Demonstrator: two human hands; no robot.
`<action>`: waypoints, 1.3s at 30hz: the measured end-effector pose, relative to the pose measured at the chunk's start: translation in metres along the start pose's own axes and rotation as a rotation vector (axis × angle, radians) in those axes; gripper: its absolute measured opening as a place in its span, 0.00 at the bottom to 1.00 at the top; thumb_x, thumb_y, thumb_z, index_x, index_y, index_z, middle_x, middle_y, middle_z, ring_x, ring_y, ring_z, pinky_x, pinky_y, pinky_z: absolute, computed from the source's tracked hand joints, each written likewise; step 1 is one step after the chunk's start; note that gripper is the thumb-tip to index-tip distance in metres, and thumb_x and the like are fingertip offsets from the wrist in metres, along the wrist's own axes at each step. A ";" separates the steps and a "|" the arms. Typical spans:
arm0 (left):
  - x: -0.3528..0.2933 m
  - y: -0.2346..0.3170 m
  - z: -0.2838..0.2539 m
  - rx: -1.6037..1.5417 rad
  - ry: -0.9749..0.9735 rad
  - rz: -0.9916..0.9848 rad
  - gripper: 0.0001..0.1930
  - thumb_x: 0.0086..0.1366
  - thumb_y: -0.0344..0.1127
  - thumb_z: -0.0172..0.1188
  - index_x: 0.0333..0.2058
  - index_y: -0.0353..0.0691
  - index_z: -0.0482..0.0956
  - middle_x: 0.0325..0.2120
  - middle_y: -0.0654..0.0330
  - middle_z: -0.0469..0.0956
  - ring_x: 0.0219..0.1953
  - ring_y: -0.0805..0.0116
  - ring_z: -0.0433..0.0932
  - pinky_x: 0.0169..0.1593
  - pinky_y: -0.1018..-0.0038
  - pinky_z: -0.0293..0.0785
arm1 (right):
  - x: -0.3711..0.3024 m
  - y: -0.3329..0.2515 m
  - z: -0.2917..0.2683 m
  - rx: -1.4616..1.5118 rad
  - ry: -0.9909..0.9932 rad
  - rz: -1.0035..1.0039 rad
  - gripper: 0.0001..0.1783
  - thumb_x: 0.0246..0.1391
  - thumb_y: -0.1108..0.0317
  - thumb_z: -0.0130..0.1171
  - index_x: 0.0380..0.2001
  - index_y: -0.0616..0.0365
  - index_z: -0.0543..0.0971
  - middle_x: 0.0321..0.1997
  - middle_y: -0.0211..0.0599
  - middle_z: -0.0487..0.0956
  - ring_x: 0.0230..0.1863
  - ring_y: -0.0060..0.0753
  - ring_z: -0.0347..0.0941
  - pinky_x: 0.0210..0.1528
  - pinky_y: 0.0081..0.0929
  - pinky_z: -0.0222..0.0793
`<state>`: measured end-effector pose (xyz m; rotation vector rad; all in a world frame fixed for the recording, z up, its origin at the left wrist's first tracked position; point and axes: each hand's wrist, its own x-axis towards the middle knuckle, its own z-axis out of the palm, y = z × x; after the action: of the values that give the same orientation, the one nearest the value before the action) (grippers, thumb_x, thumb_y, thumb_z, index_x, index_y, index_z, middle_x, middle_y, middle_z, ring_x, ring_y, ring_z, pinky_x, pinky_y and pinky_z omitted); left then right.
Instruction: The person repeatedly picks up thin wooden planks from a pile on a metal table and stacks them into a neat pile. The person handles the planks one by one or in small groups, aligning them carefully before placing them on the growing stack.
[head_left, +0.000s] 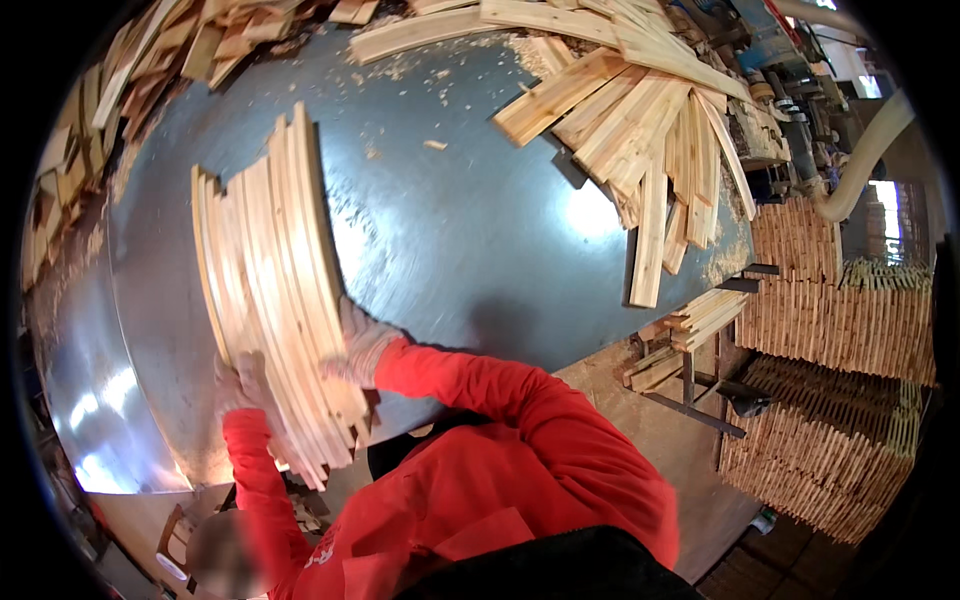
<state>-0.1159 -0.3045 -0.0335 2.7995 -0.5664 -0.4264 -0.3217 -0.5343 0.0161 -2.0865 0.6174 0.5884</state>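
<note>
A bundle of narrow wooden boards [268,260], stood side by side with uneven ends, lies on the left part of a grey metal table [430,220]. Its near ends stick out past the table's front edge. My left hand [238,385], gloved, presses on the bundle's left side close to the near end. On the right side my gloved right hand [358,345] grips the outermost board, its thumb side up along the bundle. Between them the two hands squeeze the boards together. Red sleeves cover both my arms.
A fanned heap of loose boards [630,130] lies at the table's far right. Wood offcuts [215,40] pile up at the far left. Tall stacks of boards [840,330] stand beyond the right edge, near a pale hose [868,160]. Sawdust and chips dot the tabletop.
</note>
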 end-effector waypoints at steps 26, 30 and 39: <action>0.025 0.619 0.065 0.381 -0.052 0.661 0.52 0.50 0.53 0.67 0.66 0.36 0.48 0.63 0.37 0.55 0.62 0.41 0.63 0.60 0.56 0.65 | 0.048 0.328 -0.362 0.535 0.930 -0.030 0.41 0.48 0.51 0.66 0.59 0.65 0.66 0.56 0.57 0.74 0.60 0.54 0.69 0.61 0.44 0.63; 0.015 0.603 0.134 0.280 -0.262 0.244 0.42 0.56 0.38 0.60 0.65 0.37 0.48 0.61 0.37 0.57 0.59 0.43 0.66 0.57 0.58 0.70 | 0.028 0.379 -0.432 -0.246 0.760 -0.379 0.46 0.50 0.35 0.58 0.61 0.58 0.68 0.58 0.54 0.74 0.62 0.55 0.66 0.64 0.44 0.61; -0.072 0.516 0.141 -1.066 -0.211 -0.116 0.25 0.60 0.32 0.57 0.56 0.31 0.68 0.37 0.58 0.79 0.36 0.69 0.77 0.41 0.71 0.74 | 0.067 0.391 -0.629 -0.955 0.219 0.328 0.61 0.37 0.39 0.66 0.69 0.54 0.47 0.55 0.52 0.76 0.54 0.48 0.74 0.57 0.43 0.67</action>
<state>-0.3994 -0.7616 0.0076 1.7706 -0.1212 -0.7685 -0.3967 -1.2718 0.0675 -2.9925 0.9340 0.9803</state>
